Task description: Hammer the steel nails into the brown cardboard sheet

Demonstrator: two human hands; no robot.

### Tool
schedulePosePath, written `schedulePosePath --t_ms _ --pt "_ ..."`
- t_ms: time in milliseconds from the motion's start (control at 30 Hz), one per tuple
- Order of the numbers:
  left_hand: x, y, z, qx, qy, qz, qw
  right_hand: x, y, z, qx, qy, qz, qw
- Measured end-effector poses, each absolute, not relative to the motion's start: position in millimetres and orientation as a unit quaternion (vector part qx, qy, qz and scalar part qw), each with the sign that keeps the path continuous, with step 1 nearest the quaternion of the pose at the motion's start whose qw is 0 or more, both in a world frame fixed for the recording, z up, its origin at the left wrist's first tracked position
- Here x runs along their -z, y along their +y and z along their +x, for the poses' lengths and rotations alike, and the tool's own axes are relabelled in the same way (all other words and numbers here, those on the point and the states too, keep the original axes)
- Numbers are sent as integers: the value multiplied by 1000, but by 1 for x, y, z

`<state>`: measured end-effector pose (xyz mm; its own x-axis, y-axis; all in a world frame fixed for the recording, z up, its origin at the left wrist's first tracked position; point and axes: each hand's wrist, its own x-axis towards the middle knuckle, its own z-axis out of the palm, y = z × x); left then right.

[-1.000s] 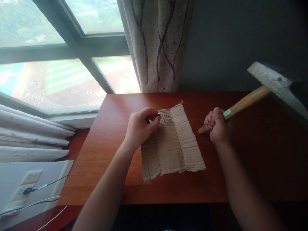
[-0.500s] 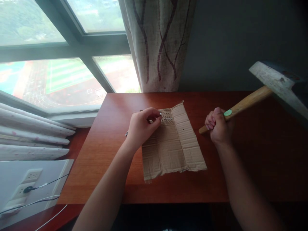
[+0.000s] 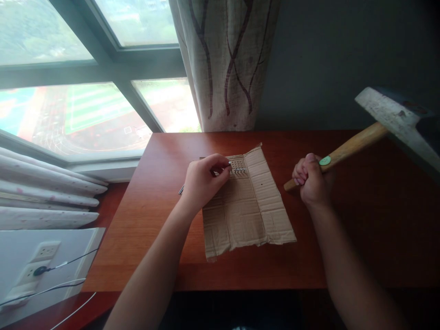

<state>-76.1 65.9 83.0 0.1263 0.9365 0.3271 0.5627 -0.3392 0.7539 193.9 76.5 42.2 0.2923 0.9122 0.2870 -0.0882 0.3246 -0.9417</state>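
Mid-frame, the left grip [image 3: 205,181] is pinched nearly closed on a nail [image 3: 229,163] beside the holed piece [image 3: 238,165], atop the cardboard [image 3: 240,211] on the desk [image 3: 130,222]. Right of centre, the right grip [image 3: 312,178] wraps firmly around the hammer [image 3: 364,139], its head at the right edge.

The window [image 3: 112,66] glows bright, a branch-patterned curtain [image 3: 233,59] hanging beside it, a striped green field [image 3: 92,107] down outside! Lower left, a black plug [image 3: 40,271] sits in a white outlet [image 3: 30,274].
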Motion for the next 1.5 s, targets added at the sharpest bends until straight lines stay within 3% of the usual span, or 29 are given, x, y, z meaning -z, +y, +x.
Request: schedulePosePath --t_ms 1500 --pt "-82 64 -73 -413 533 705 219 -43 75 193 -377 -466 -434 673"
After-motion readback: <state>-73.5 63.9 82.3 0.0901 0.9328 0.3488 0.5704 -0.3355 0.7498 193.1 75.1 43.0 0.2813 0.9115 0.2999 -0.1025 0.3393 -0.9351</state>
